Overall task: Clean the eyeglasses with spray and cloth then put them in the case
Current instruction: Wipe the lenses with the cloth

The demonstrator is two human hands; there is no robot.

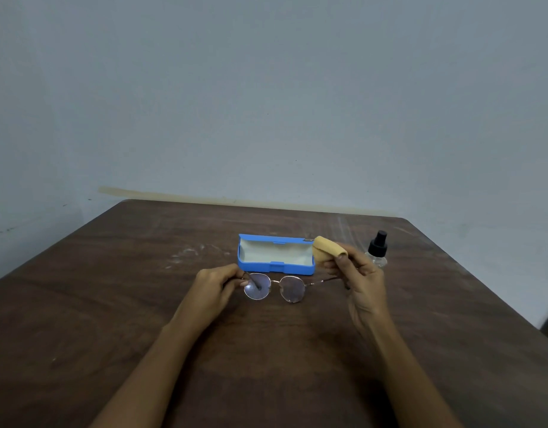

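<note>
Round thin-framed eyeglasses [276,287] hang just above the brown table, lenses toward me. My left hand [215,285] pinches their left temple and hinge. My right hand [357,273] holds a folded yellow cloth [326,250] between thumb and fingers, and the right temple of the glasses runs into that hand. Just behind the glasses lies the blue case [276,256], open, with a pale lining and nothing in it. The clear spray bottle [377,250] with its black nozzle stands upright to the right of my right hand.
The dark wooden table [112,304] carries scuffs and pale smears near its back. A grey-blue wall rises right behind its far edge. The table's right edge falls away at the lower right.
</note>
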